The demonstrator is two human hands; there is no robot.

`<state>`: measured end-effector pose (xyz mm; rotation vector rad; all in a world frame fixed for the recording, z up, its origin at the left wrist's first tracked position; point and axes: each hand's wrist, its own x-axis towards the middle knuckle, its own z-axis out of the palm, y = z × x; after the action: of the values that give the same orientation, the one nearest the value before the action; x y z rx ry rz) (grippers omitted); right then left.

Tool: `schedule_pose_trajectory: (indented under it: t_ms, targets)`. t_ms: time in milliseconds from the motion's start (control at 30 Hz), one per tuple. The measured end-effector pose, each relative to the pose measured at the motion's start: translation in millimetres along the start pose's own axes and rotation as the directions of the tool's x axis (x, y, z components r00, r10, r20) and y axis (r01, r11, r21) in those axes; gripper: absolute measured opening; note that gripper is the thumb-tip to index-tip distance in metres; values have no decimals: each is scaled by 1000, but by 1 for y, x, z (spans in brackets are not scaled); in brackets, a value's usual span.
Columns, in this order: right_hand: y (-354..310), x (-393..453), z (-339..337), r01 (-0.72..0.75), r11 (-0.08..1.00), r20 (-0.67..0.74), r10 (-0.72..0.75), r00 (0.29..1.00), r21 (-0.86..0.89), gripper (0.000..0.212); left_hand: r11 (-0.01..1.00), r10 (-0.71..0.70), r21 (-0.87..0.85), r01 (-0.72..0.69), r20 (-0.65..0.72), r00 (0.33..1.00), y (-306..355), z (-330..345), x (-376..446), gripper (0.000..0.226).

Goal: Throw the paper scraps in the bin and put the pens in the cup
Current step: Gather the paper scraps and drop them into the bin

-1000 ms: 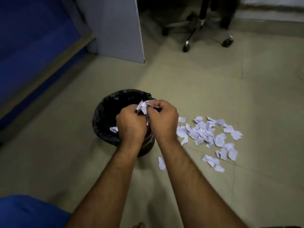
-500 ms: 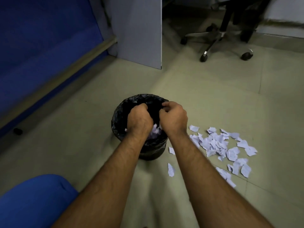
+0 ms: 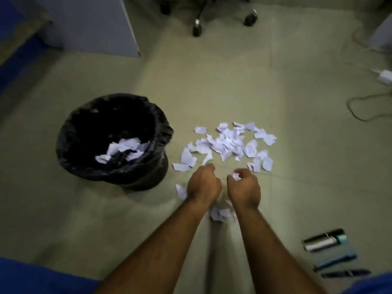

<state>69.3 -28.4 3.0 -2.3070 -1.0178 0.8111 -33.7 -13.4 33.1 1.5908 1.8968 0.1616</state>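
A black-lined bin [image 3: 148,166] stands on the floor at the left, with white paper scraps [image 3: 122,148] inside. A heap of torn paper scraps [image 3: 229,143] lies on the floor to its right. Both hands hover at the heap's near edge. My left hand [image 3: 203,184] shows its back, fingers curled under and hidden. My right hand [image 3: 244,187] pinches a small white scrap [image 3: 235,176]. More scraps [image 3: 219,213] lie between my wrists. Three pens [image 3: 324,240] [image 3: 335,262] [image 3: 345,273] lie on the floor at the lower right. No cup is in view.
An office chair's castors [image 3: 197,30] stand at the top centre, beside a grey partition panel [image 3: 95,24]. A white charger [image 3: 385,76] with a looping cable lies at the right edge. Blue cloth [image 3: 31,276] fills the lower left corner.
Both hands left the bin's mouth after dropping scraps in and moved right and down to the heap. The view swung right, bringing the pens into sight.
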Motion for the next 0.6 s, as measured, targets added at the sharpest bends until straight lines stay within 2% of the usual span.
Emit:
schedule_pose_trajectory:
  t_ms: [67,133,233,333,400,467,533,600]
  targets:
    - [56,-11,12,-78,982,-9,78,997,-170,48,987,-84,138,77,48,995,-21,42,-7,32]
    - [96,-30,27,-74,947,-63,57,996,-312,66,968,-159,202,151,23,987,-36,69,-17,24]
    - [119,-52,45,-113,915,-96,82,992,-386,86,951,-303,77,300,34,952,-41,89,-33,35]
    - [123,-53,53,-104,967,-122,78,989,-231,78,931,-337,-120,344,76,939,-38,103,-41,47]
    - [118,-46,57,-73,997,-119,72,990,-8,63,902,-334,-255,349,101,937,-35,109,-36,50]
    - [106,-37,55,-31,981,-111,53,992,189,50,847,-319,-404,344,132,939,-36,112,-26,49]
    - [100,-29,51,4,964,-135,33,990,267,45,818,-287,-477,321,145,947,-36,111,-20,46]
    - [100,-30,44,14,970,-205,37,978,241,47,859,-253,-436,270,97,963,-39,109,-19,44]
